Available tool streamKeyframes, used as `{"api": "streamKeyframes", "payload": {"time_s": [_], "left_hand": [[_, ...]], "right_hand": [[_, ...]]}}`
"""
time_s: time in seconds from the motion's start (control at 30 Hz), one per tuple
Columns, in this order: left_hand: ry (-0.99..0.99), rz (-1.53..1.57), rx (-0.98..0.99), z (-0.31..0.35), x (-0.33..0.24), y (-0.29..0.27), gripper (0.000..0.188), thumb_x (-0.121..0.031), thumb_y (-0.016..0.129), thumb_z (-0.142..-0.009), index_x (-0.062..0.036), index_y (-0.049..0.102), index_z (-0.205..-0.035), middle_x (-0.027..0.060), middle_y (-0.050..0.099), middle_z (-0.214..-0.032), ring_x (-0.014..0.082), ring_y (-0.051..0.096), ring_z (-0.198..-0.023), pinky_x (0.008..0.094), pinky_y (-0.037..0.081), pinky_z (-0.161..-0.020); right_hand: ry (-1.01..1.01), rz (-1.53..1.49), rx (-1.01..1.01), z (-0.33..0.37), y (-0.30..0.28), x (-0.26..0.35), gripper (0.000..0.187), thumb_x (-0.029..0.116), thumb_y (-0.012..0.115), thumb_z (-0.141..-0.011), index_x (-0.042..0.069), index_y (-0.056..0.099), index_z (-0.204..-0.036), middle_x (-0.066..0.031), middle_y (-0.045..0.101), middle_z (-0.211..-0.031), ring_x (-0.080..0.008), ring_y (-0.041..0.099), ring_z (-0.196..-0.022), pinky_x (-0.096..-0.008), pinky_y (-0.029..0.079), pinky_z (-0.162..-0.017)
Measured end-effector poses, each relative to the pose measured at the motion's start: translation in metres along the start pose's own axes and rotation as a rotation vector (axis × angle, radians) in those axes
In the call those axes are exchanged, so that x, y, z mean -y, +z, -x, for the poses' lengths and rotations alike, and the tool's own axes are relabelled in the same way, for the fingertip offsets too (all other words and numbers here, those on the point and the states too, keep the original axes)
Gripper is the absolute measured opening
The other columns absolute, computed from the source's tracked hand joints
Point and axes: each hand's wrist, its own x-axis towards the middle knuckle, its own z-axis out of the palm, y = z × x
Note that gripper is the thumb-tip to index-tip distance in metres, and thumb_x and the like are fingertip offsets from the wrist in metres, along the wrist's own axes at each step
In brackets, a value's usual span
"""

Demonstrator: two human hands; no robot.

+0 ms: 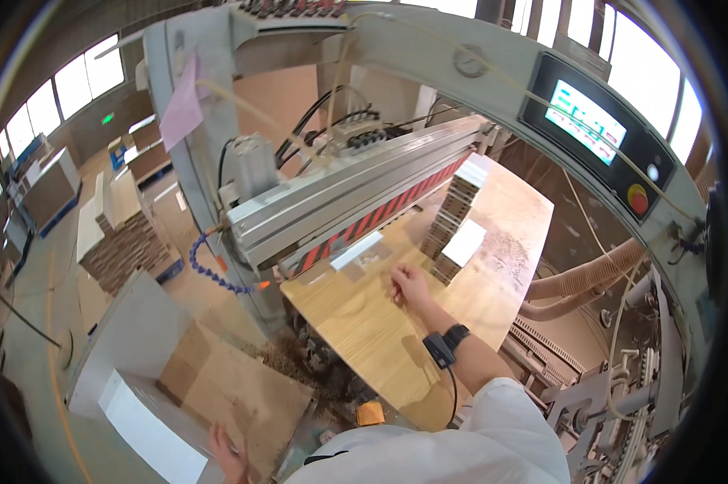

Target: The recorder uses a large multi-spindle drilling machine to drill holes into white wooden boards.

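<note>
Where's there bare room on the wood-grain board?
Bare: wood-grain board, left of the right hand and forearm, out to its left edge. Crowded: far side, with panel stacks and a white strip near the striped beam. Brown debris litters right of the stacks.

The left hand (230, 456) is blurred and cut off below; whether the right hand (410, 284) holds anything is unclear.

Upper-body dress: whitish shirt (436, 458) with short right sleeve (515, 411); black strap (458, 334) around the lower right forearm — adjoined by a dark boxy unit (439, 351) with thin black cable (455, 394) — right hand (410, 285) and left hand (229, 454) bare.
</note>
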Motion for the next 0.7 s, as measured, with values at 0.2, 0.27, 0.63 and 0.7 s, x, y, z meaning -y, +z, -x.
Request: {"api": "streamKeyframes", "payload": {"time_s": [0.2,0.27,0.63,0.7], "left_hand": [[0.194,0.218,0.03,-0.032,-0.089,0.038,0.045,-0.006,0.064,-0.067,-0.0018,0.048,-0.109,0.0182,0.05,-0.107,0.0343,0.047,-0.101,0.0382,0.038,-0.086],[0.335,0.318,0.121,-0.055,-0.141,0.044,0.041,-0.006,0.065,-0.069,-0.0011,0.05,-0.106,0.0168,0.053,-0.1,0.0319,0.05,-0.095,0.0367,0.041,-0.082],[0.836,0.334,0.27,-0.133,-0.302,0.131,0.03,-0.023,0.061,-0.073,-0.0063,0.055,-0.097,0.0099,0.055,-0.098,0.0266,0.051,-0.094,0.0359,0.041,-0.081],[0.829,0.309,0.308,-0.132,-0.298,0.132,0.029,-0.023,0.061,-0.072,-0.0067,0.056,-0.096,0.0078,0.054,-0.101,0.0249,0.049,-0.097,0.0352,0.039,-0.083]], "right_hand": [[-0.214,0.284,-0.332,0.021,-0.103,0.087,0.025,0.021,0.055,-0.082,0.006,0.052,-0.101,-0.0034,0.052,-0.058,-0.0092,0.047,-0.041,-0.0224,0.037,-0.033],[-0.222,0.382,-0.565,0.007,-0.161,0.097,0.032,0.025,0.056,-0.081,0.006,0.05,-0.106,-0.0045,0.052,-0.058,-0.0104,0.047,-0.04,-0.0231,0.037,-0.033],[-0.008,0.165,-0.359,-0.023,-0.193,0.071,0.039,0.028,0.05,-0.084,0.003,0.038,-0.111,-0.0081,0.051,-0.058,-0.0132,0.048,-0.04,-0.026,0.041,-0.034],[-0.046,0.11,-0.377,-0.014,-0.187,0.067,0.029,0.023,0.048,-0.085,0.002,0.039,-0.103,-0.0093,0.052,-0.06,-0.0144,0.051,-0.042,-0.0266,0.042,-0.034]]}}
